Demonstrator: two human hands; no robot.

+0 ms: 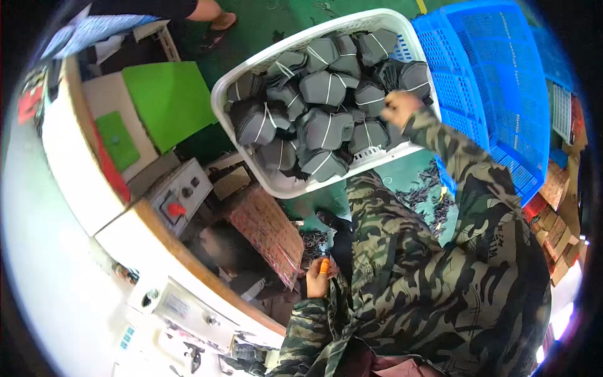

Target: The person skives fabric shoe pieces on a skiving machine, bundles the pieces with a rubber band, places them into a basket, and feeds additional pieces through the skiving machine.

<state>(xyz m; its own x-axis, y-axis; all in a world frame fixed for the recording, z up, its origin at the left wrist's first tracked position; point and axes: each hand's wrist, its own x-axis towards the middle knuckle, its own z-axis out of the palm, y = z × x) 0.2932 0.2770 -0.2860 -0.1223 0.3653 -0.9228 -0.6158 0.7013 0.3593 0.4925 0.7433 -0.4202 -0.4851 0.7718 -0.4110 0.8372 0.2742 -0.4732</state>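
My right hand (401, 109) is over the right rim of a white plastic basket (276, 188), its fingers curled and smeared by motion. I cannot make out whether it holds anything. Below and beside it, bundles of dark grey cut pieces (326, 88) fill the basket, each bound with a pale band. One bundle (370, 95) lies just left of the hand. Lower down, near my body, my left hand (318, 281) is closed around a small orange object (325, 266) whose kind I cannot tell.
Stacked blue plastic crates (502, 81) stand right of the basket. On the left, a workbench (151, 242) carries machine parts, with a control box (179, 195) and green board (166, 100) beside it. A cardboard box (267, 226) sits below. Dark scraps (427, 191) litter the floor; another person's foot (223, 22) shows above.
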